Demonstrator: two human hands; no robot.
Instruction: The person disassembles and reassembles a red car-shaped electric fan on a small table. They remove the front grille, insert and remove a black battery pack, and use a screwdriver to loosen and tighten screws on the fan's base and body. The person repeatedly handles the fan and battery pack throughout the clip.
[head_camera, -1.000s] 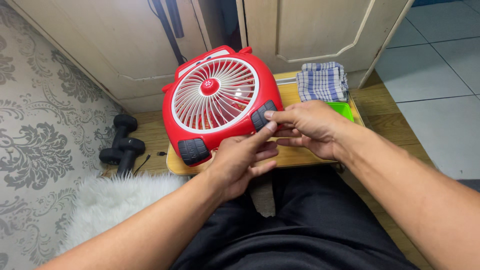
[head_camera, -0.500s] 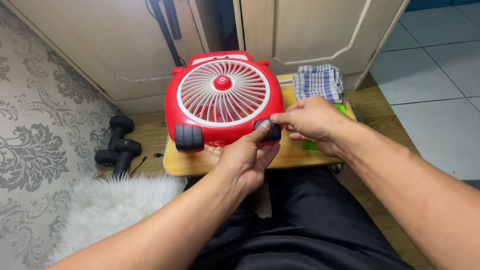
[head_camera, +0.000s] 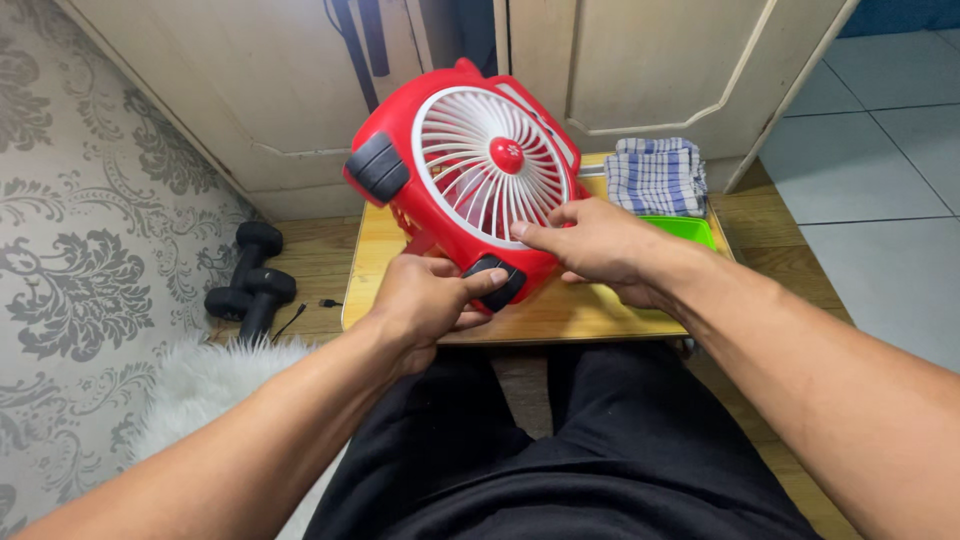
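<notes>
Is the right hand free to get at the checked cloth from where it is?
Probably yes. The right hand rests on the fan grille, and the checked cloth lies just beyond it on the table, with nothing between them. It would have to let go of the fan first.
</notes>
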